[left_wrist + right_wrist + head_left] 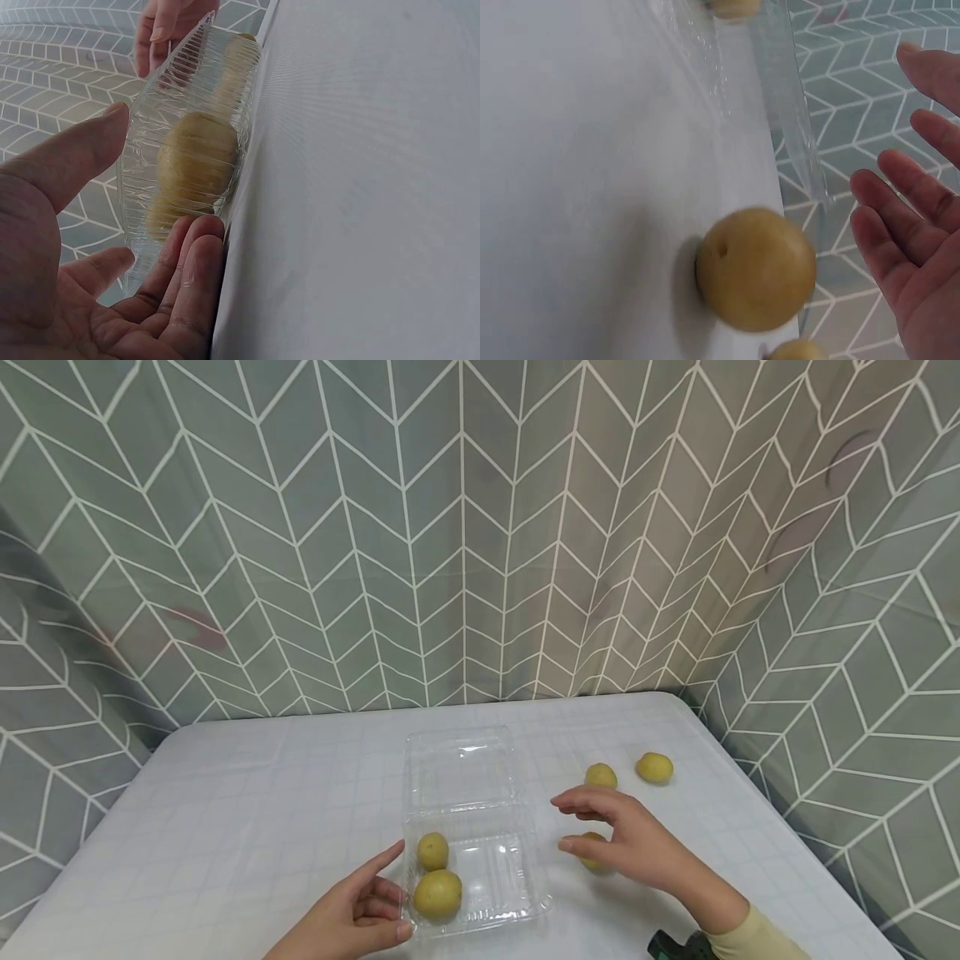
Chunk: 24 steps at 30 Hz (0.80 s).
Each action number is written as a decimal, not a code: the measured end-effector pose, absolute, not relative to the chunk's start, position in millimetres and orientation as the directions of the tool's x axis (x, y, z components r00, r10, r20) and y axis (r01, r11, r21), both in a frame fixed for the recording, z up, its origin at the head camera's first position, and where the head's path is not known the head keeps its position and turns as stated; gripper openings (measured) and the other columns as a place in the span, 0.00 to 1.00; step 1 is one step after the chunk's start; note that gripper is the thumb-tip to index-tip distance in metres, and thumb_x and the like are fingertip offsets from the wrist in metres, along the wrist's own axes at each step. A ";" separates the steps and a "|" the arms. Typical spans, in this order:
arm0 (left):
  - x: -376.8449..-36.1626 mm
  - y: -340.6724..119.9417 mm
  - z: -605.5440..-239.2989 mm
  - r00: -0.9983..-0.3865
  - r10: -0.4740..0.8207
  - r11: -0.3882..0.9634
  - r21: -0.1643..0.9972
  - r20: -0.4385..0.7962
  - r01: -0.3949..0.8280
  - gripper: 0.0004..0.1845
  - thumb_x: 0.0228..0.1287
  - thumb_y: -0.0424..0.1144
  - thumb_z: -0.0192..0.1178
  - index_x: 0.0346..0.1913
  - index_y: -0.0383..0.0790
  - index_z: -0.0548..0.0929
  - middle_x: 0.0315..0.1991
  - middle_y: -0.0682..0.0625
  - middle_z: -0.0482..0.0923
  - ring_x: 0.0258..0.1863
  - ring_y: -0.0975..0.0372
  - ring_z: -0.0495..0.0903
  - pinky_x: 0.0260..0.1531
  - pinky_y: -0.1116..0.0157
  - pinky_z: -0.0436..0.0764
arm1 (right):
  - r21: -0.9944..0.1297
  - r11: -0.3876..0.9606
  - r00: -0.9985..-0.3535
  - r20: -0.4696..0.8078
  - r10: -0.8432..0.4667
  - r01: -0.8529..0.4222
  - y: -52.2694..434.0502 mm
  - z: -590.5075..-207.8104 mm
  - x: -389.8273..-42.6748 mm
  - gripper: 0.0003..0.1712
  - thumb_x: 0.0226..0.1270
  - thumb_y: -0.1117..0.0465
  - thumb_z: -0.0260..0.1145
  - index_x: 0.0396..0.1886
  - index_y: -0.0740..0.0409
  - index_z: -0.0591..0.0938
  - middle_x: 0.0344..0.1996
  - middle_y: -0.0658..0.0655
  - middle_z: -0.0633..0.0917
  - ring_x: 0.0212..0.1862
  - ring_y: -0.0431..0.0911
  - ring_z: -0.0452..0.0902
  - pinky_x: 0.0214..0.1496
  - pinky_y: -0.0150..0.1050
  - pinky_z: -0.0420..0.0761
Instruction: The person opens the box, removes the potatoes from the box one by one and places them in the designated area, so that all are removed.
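right hand (637,843) spread, empty, over loose potato (592,852) | left hand (360,910) relaxed, steadying clamshell tray (517,893)

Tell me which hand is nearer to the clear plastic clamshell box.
Left. The left hand touches the clear plastic clamshell box at its front-left corner, fingers against the wall. The right hand hovers open to the box's right, apart from it, over a loose potato.
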<state>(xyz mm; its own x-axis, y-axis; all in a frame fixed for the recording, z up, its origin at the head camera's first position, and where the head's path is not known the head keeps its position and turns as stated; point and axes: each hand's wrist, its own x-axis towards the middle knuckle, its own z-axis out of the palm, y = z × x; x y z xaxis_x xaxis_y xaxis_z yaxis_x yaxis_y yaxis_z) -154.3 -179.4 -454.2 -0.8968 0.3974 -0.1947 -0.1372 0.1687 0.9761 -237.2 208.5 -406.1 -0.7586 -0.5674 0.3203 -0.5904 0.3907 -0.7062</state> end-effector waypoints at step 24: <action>-154.3 -179.9 -454.5 -0.898 0.392 0.164 0.976 -0.200 -0.146 0.48 0.62 0.38 0.69 0.78 0.37 0.51 0.47 0.43 0.76 0.46 0.52 0.78 0.43 0.68 0.81 | -0.701 0.261 -0.620 0.321 -0.716 -0.664 153.0 -403.6 -238.7 0.23 0.64 0.52 0.73 0.57 0.48 0.80 0.51 0.43 0.81 0.50 0.46 0.80 0.53 0.42 0.81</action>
<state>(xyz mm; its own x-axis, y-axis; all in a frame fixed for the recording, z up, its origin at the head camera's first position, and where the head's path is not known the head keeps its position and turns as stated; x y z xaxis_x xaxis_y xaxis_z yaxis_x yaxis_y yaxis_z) -154.3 -179.9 -454.5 -0.8980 0.3918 -0.2001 -0.1460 0.1635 0.9757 -238.7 153.0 -403.6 -0.6198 -0.7161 0.3211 -0.6642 0.2607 -0.7006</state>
